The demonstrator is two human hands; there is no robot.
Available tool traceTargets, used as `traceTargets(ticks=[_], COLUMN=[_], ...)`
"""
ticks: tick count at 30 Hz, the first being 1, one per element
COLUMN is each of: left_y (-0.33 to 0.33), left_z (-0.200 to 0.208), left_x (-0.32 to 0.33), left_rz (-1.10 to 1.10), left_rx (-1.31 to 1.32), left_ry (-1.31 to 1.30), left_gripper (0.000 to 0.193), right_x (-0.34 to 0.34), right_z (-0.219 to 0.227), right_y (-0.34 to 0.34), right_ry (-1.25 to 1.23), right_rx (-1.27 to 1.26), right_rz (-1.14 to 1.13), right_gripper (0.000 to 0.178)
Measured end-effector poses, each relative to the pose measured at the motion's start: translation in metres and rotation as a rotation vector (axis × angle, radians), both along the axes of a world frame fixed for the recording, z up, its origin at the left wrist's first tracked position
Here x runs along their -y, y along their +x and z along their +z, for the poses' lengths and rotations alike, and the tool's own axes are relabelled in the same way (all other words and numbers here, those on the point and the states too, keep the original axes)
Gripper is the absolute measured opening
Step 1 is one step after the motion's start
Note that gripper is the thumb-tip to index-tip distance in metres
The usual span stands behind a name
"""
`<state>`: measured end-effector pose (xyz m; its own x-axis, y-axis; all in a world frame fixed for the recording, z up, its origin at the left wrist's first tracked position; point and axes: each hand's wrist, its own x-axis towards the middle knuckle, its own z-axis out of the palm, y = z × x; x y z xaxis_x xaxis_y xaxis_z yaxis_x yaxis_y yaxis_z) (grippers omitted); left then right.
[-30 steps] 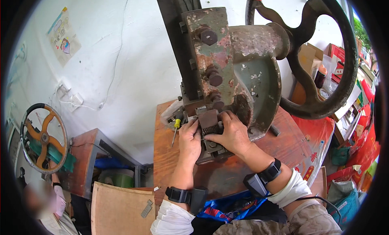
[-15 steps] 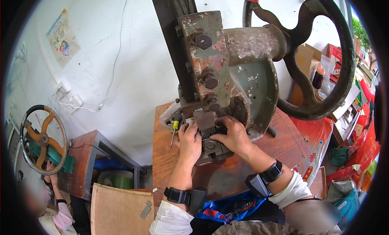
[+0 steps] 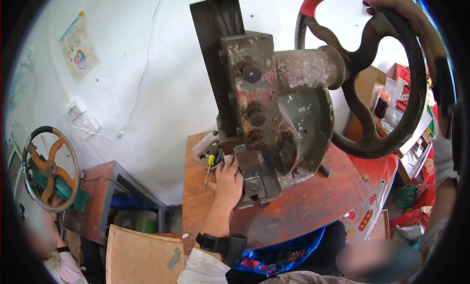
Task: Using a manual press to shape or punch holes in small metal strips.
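Note:
A heavy, paint-worn hand press (image 3: 252, 88) stands on a reddish wooden table (image 3: 313, 193). My left hand (image 3: 227, 182) rests against the left side of the ridged metal die (image 3: 251, 174) at the foot of the press. Its fingers are stretched forward; no held piece shows, and the fingertips are partly hidden beside the die. At the upper right, my right hand (image 3: 395, 4) is closed round the rim of the big handwheel (image 3: 416, 83), by its red-wrapped part. A yellow-handled screwdriver (image 3: 210, 160) lies just left of my left hand.
Behind the screwdriver is a clear plastic container (image 3: 202, 149) of small parts. A metal strip (image 3: 174, 258) lies on a wooden board (image 3: 132, 254) at lower left. Another person works beside a second handwheel (image 3: 51, 169) at far left. Boxes and red bags crowd the right.
My right hand has left the die and gone up to the handwheel rim. My left hand has stayed beside the die. The whole view has shifted slightly, with the press lower in it.

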<state>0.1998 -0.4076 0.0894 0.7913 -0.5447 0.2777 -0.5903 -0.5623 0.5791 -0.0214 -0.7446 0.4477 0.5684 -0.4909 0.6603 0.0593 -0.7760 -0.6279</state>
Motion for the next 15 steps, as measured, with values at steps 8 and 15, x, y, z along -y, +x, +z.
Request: traceTargets(ticks=[8, 15], left_y=[0.009, 0.002], left_z=[-0.019, -0.01], left_x=[-0.006, -0.01], left_rz=[-0.081, -0.002], left_rx=[-0.065, -0.106], left_ry=[-0.136, -0.089], left_gripper=[0.043, 0.042], right_x=[-0.06, -0.045], right_z=[-0.301, -0.232], right_y=[-0.02, -0.046], right_ry=[-0.147, 0.14], right_rx=[0.598, 0.371], right_rz=[-0.47, -0.33], right_gripper=[0.051, 0.051])
